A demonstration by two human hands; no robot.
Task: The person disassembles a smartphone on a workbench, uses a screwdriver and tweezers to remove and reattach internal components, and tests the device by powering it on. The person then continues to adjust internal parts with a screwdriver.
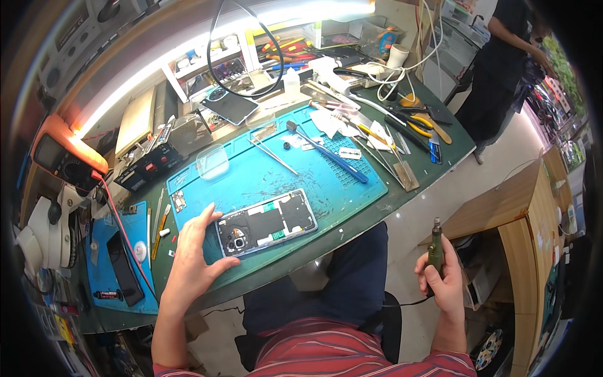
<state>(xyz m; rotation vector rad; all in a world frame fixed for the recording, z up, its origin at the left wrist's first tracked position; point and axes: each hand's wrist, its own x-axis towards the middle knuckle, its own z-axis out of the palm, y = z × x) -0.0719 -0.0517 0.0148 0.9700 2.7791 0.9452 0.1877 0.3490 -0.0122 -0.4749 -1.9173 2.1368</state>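
A smartphone (267,223) with its back cover off lies on the blue mat, its inner parts and camera module facing up. My left hand (196,248) spans the phone's left end, thumb at the near corner and fingertips at the far one, gripping it there. Out to the right, away from the bench, my right hand (445,276) is closed around a green electric screwdriver (434,254), metal tip pointing up. A dark cord runs from its lower end. Beyond the phone lie tweezers (274,156) and a blue-handled brush (333,158).
The blue work mat (217,182) covers much of the green bench. A clear plastic box (212,162) sits at its far left. Pliers (418,122) and other tools crowd the right end. A multimeter (66,157) stands left, and a person (496,69) stands at the far right.
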